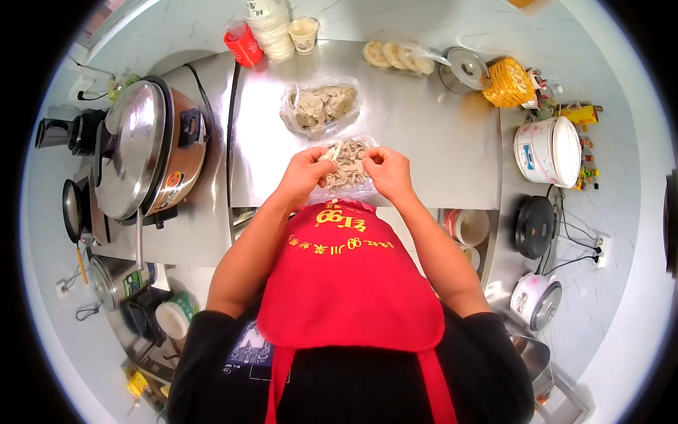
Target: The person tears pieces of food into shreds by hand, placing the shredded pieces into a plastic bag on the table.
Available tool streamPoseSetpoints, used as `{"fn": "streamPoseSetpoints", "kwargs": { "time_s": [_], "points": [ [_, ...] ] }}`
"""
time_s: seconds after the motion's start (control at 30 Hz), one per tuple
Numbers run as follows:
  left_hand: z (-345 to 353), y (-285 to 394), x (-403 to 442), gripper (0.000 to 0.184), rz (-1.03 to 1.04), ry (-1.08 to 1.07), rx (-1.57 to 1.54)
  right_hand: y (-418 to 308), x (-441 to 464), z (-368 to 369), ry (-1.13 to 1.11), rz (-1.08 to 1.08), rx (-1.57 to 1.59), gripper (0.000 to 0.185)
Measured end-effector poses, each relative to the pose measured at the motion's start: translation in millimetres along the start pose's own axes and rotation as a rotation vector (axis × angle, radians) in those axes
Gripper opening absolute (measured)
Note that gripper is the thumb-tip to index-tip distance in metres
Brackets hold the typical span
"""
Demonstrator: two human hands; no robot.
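Note:
Near the table's front edge lies a clear plastic bag (359, 192), opened out under a heap of greyish-brown shredded cooked meat (347, 169). My left hand (308, 172) is at the heap's left side, thumb and fingers pinched on a pale strip of meat. On the right side my right hand (390, 172) is also closed in a pinch at the edge of the meat; what sits between its fingertips is too small to make out. Just behind the heap rests a second clear bag (321, 107) with larger pieces of similar meat inside.
A large lidded cooker (150, 148) stands left of the steel table (431, 127). Along the back are a red cup (244, 46), stacked paper cups (270, 32), bagged flatbreads (397, 56) and a lidded metal pot (465, 71). A white container (547, 152) and a black appliance (534, 226) line the right.

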State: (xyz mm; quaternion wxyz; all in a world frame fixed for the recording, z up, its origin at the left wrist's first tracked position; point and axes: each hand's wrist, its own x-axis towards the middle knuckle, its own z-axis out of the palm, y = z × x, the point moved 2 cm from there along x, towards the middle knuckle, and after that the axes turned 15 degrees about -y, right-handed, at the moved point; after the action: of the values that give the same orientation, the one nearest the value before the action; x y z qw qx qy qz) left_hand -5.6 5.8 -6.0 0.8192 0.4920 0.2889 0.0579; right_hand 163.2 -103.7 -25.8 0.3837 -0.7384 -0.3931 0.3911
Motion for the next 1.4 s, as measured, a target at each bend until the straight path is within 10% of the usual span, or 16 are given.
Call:
{"fn": "streamPoseSetpoints", "kwargs": {
  "time_s": [0.33,0.5,1.0,1.4],
  "points": [
    [0,-3,7,0.023,-0.109,0.072,0.284,20,3,5,-0.060,-0.124,-0.350,0.025],
    [-1,-20,11,0.025,-0.020,0.000,-0.072,-8,-1,12,-0.349,0.172,0.283,0.022],
    [11,-3,10,0.020,-0.004,0.041,0.179,-20,3,19,-0.288,0.055,0.567,0.011],
    [7,-2,13,0.012,0.074,-0.026,-0.106,-14,2,9,-0.050,-0.006,0.085,0.013]
  ]
}}
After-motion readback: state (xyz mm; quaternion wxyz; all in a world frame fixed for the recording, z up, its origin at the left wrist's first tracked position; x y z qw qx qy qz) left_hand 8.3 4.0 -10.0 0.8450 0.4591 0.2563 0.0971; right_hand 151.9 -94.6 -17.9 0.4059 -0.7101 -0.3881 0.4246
